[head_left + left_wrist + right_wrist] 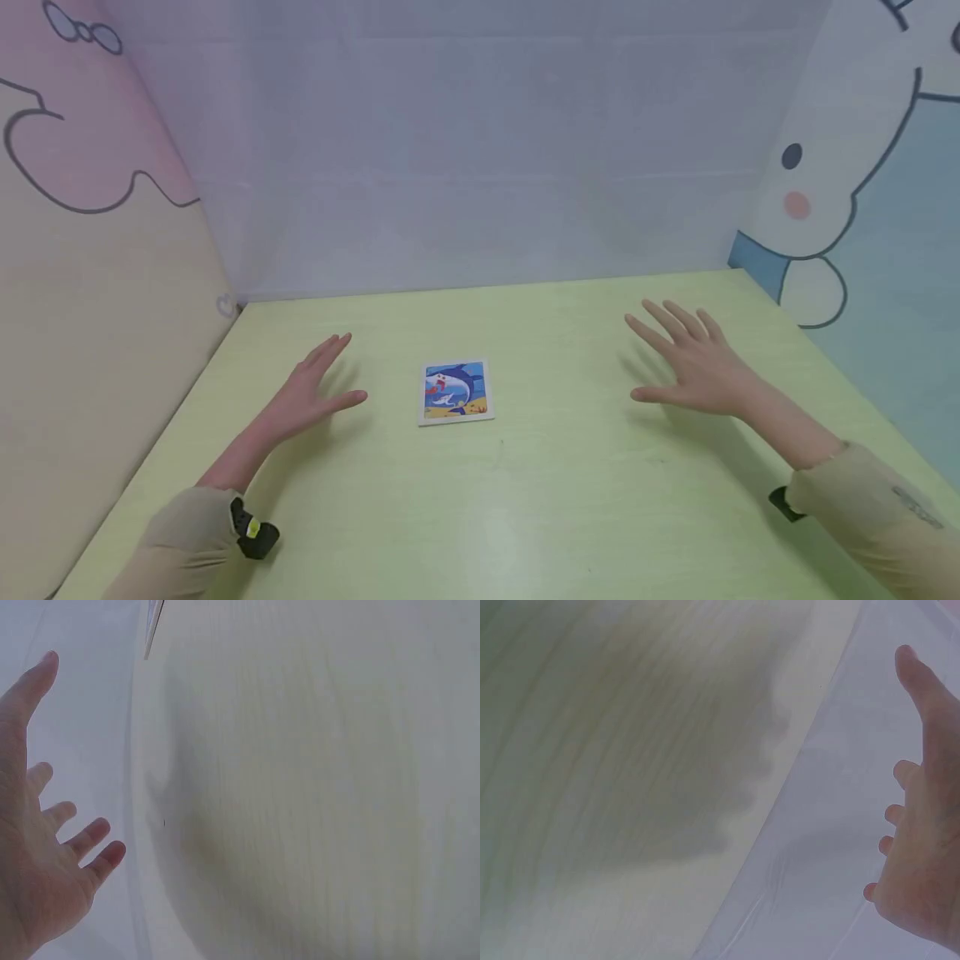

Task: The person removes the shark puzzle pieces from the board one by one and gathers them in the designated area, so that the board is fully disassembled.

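- Tan sleeves (176,533) come nearest.
- Left hand (300,400) and right hand (697,371) hover, fingers spread, both empty.
- Picture tile (456,392) lies between them, nearer the left edge of the tabletop (555,492) than the right.
- Probably light, stiff, slick; best pinched by opposite sides.

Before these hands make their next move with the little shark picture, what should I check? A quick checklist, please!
1. Square white-bordered tile with blue shark picture lies picture-side up on the pale yellow-green table: ok.
2. Bare left hand empty, its fingers extended: ok.
3. Bare right hand empty, its fingers spread: ok.
4. Either hand touching the tile: not ok, there is a gap on both sides.
5. Tile loose or stuck down: cannot tell.
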### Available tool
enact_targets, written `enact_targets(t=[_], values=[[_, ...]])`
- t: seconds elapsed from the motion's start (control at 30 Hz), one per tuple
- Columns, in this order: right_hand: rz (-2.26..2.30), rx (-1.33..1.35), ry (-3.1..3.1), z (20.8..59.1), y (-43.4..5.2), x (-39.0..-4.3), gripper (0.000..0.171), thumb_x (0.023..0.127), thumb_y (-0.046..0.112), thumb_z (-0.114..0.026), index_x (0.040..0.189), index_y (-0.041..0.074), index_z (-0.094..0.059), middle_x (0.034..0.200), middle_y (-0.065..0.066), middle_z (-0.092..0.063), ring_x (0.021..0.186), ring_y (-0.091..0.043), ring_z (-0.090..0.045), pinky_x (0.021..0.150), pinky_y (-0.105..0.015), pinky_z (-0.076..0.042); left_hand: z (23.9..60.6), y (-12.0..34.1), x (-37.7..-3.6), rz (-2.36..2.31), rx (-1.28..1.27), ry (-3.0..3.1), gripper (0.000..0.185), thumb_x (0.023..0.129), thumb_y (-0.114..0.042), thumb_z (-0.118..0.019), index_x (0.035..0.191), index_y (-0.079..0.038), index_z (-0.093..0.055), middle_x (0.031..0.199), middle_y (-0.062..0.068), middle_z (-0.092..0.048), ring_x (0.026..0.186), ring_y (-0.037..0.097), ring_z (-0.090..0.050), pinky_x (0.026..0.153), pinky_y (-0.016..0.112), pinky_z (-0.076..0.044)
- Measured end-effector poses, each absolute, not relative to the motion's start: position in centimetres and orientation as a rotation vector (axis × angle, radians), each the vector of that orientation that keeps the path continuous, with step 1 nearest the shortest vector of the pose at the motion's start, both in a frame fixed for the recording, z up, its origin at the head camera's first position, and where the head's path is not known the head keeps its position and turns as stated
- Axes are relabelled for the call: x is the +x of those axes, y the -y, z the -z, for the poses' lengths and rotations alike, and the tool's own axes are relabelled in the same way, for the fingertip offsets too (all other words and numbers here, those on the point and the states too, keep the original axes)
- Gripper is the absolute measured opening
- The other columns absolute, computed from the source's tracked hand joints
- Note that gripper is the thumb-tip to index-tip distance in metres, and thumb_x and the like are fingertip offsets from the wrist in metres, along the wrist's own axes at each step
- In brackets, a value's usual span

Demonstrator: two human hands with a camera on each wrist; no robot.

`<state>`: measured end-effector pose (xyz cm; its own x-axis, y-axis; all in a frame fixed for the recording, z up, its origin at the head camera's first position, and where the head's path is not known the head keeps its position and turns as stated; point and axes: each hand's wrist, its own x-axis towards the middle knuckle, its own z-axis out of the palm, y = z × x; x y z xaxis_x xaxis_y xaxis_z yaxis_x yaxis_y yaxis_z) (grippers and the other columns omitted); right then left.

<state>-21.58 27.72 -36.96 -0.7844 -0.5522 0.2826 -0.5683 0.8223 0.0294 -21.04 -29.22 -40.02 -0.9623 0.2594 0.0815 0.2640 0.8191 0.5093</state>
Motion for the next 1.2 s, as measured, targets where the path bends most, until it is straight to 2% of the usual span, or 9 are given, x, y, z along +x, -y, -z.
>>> enact_targets(t=[0.17, 0.33, 0.47, 0.67, 0.9, 1.2], values=[[-0.092, 0.869, 2.728, 36.8, -27.3, -21.7, 0.1, 0.079, 0.068, -0.067, 0.158, 0.022, -0.024, 0.164, -0.014, -0.019, 0.146, -0.046, -0.022, 0.107, -0.074, -0.018, 40.2, 27.6, -21.3, 1.037, -0.389, 2.979, 0.095, 0.087, -0.051, -0.071, 0.16, -0.026, -0.015, 0.165, 0.015, -0.017, 0.136, 0.042, -0.043, 0.105, 0.061, -0.04], [-0.09, 0.877, 2.728, 36.7, -26.9, -22.0, 0.1, 0.08, 0.066, -0.067, 0.158, 0.021, -0.024, 0.163, -0.016, -0.02, 0.145, -0.046, -0.023, 0.107, -0.073, -0.018, 40.5, 26.0, -21.3, 1.127, -0.319, 2.987, 0.096, 0.085, -0.049, -0.073, 0.159, -0.027, -0.017, 0.162, 0.016, -0.024, 0.128, 0.039, -0.052, 0.097, 0.052, -0.051], [-0.089, 0.888, 2.731, 36.5, -26.4, -22.2, 0.1, 0.08, 0.065, -0.068, 0.158, 0.021, -0.024, 0.162, -0.017, -0.022, 0.145, -0.046, -0.023, 0.108, -0.072, -0.02, 40.7, 24.9, -21.2, 1.165, -0.276, 3.007, 0.095, 0.085, -0.044, -0.075, 0.159, -0.022, -0.019, 0.16, 0.016, -0.029, 0.122, 0.038, -0.057, 0.089, 0.046, -0.056], [-0.104, 0.926, 2.717, 36.3, -25.5, -22.6, 0.097, 0.08, 0.061, -0.071, 0.156, 0.017, -0.029, 0.16, -0.019, -0.026, 0.144, -0.045, -0.025, 0.108, -0.07, -0.022, 41.0, 23.3, -21.3, 1.246, -0.262, 3.043, 0.092, 0.086, -0.04, -0.076, 0.158, -0.016, -0.024, 0.157, 0.015, -0.036, 0.116, 0.033, -0.06, 0.079, 0.034, -0.056], [-0.134, 0.977, 2.695, 36.2, -24.5, -23.2, 0.096, 0.081, 0.059, -0.071, 0.156, 0.016, -0.029, 0.157, -0.02, -0.031, 0.143, -0.043, -0.028, 0.107, -0.066, -0.024, 41.3, 21.6, -21.4, 1.295, -0.244, 3.084, 0.086, 0.085, -0.036, -0.077, 0.155, -0.014, -0.032, 0.13, 0.017, -0.061, 0.108, 0.028, -0.064, 0.077, 0.031, -0.055], [-0.147, 1.005, 2.681, 35.6, -23.0, -23.5, 0.095, 0.081, 0.059, -0.071, 0.154, 0.012, -0.033, 0.155, -0.019, -0.035, 0.141, -0.042, -0.032, 0.107, -0.065, -0.026, 41.5, 20.3, -21.6, 1.415, -0.275, 3.075, 0.083, 0.083, -0.027, -0.081, 0.152, -0.011, -0.039, 0.121, 0.017, -0.064, 0.106, 0.027, -0.064, 0.079, 0.031, -0.054]])
